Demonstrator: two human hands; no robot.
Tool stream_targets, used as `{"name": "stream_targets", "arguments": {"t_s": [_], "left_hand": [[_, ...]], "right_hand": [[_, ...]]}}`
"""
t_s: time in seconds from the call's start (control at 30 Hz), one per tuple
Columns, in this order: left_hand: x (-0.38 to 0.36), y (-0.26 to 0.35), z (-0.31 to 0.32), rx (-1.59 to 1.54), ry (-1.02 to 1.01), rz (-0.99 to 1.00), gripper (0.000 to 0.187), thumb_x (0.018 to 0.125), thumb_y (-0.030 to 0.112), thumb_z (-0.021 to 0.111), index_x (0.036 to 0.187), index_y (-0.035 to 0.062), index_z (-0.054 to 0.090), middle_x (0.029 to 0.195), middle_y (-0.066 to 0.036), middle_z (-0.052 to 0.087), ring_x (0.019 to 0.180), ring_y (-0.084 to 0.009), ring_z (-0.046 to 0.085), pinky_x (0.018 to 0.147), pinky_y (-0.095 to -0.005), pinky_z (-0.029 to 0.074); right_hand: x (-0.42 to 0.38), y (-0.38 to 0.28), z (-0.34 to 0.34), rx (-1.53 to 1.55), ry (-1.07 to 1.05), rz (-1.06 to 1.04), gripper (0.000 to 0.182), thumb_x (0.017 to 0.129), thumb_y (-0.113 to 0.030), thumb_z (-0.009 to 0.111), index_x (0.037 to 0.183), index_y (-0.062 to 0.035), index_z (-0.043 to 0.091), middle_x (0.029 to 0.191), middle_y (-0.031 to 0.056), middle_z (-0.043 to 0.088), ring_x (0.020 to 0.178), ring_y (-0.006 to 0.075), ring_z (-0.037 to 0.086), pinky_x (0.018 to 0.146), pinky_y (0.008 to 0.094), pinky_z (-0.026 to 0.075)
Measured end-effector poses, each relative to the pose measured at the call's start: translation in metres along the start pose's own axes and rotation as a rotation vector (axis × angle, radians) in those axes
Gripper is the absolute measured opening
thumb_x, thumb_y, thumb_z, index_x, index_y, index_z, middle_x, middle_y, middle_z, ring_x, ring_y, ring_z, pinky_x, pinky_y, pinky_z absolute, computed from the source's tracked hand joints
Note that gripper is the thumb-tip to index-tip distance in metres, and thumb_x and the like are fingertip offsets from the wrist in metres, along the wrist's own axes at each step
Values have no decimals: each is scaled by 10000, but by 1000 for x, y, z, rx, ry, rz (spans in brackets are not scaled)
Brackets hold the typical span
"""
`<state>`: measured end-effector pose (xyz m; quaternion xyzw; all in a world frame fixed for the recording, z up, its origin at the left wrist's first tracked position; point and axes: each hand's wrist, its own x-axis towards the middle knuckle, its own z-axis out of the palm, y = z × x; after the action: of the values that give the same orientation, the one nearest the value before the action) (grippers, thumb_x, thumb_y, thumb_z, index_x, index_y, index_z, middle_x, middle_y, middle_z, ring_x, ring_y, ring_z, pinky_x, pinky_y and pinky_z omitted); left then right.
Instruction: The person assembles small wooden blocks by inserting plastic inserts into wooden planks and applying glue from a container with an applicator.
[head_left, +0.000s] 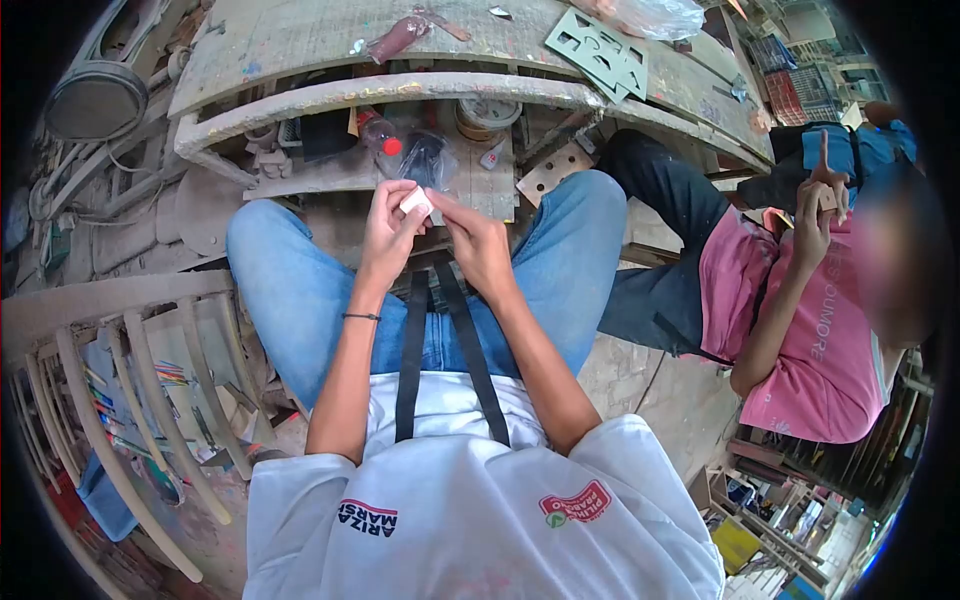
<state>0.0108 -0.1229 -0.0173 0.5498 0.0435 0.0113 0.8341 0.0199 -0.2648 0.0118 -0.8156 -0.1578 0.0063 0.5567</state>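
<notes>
Between my knees, a small white block is held up in front of the table. My left hand grips it, with thumb and fingers closed on its sides. The fingertips of my right hand are pressed together at the block's right edge, touching it. What the block is made of is too small to tell. A clear plastic bag with something dark inside lies on the shelf just beyond my hands.
A worn wooden table stands ahead, with a green stencil plate on top. Its lower shelf bears a red-capped bottle and a tub. A co-worker in a pink shirt sits at right. A slatted wooden chair is at left.
</notes>
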Motion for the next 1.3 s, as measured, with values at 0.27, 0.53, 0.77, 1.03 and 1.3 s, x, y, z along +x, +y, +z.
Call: {"name": "stream_targets", "arguments": {"t_s": [0.27,0.53,0.77,1.03,1.3], "left_hand": [[5,3,-5,36,-27,1,245,896,40,563,1110,-22,461,975,-103,580,817,-133,582,712,-256,483],[4,5,-2,10,12,51,264,901,88,582,1104,-16,449,970,-115,575,835,-148,584,753,-277,484],[3,0,-4,60,-45,73,206,911,54,550,1079,-9,450,966,-91,577,830,-127,578,726,-259,489],[2,-6,-6,109,-67,68,187,908,36,550,1060,-1,448,995,-83,565,853,-107,573,713,-241,489],[1,-4,-5,189,-86,71,171,905,32,550,1035,1,443,928,-82,584,783,-104,571,679,-238,477]], "right_hand": [[3,0,4,-1,9,55,354,852,59,514,1174,-49,617,1171,164,618,1075,244,616,897,300,464],[-1,-8,1,-1,37,-101,324,846,88,485,1130,0,614,1137,210,609,1089,325,589,915,348,469],[-2,-6,2,11,60,-93,311,848,78,490,1116,-2,626,1129,207,617,1087,328,591,916,349,468],[-1,-9,-2,6,30,-111,323,848,41,517,1150,-19,616,1129,174,632,1063,264,620,889,305,474],[7,-6,-4,28,1,-44,295,867,43,466,1119,11,615,1090,220,626,1041,330,618,874,364,487]]}}
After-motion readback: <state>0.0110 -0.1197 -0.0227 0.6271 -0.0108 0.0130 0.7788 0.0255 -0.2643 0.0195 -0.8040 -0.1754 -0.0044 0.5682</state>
